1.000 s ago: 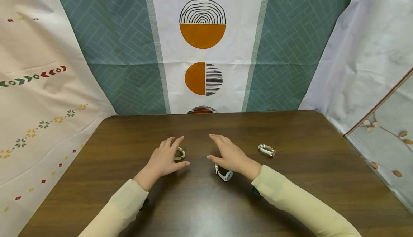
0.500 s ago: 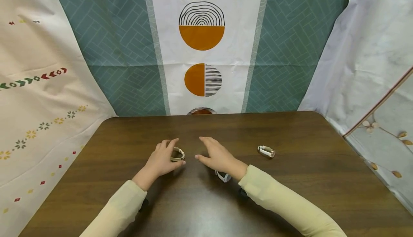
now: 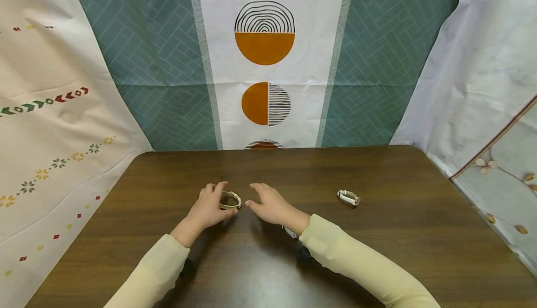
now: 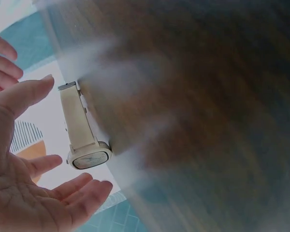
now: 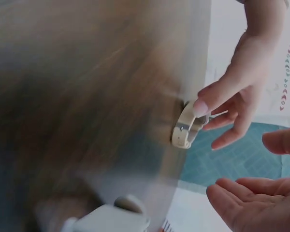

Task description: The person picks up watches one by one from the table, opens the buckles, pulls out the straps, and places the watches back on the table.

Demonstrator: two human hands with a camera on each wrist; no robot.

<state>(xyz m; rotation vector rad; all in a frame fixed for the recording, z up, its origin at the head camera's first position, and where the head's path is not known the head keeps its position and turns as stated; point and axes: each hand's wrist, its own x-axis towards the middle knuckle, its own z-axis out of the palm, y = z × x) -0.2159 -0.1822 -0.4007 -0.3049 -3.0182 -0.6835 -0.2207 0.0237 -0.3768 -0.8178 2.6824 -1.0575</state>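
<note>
A cream-strapped wristwatch point(image 3: 239, 201) stands on its edge on the table, its strap closed into a loop. My left hand point(image 3: 208, 208) is at its left side, thumb and fingers spread apart around it without gripping. In the left wrist view the watch's rounded-square dial point(image 4: 91, 160) shows close to the fingers. From the right, my right hand point(image 3: 273, 206) reaches toward the same watch, fingers extended, thumb apart, nothing held. Beneath the right wrist lies a white watch point(image 3: 290, 232), mostly hidden in the head view; part of this white watch point(image 5: 111, 220) shows in the right wrist view.
Farther right on the brown wooden table point(image 3: 398, 233) lies another watch point(image 3: 348, 198) with a white strap and a rose-gold-coloured case. A patterned curtain point(image 3: 268, 70) hangs behind the table's far edge, with light cloths at both sides.
My right hand has moved left toward the cream watch, and its forearm now covers more of the white watch. My left hand has shifted slightly left and down, showing more of the cream watch.
</note>
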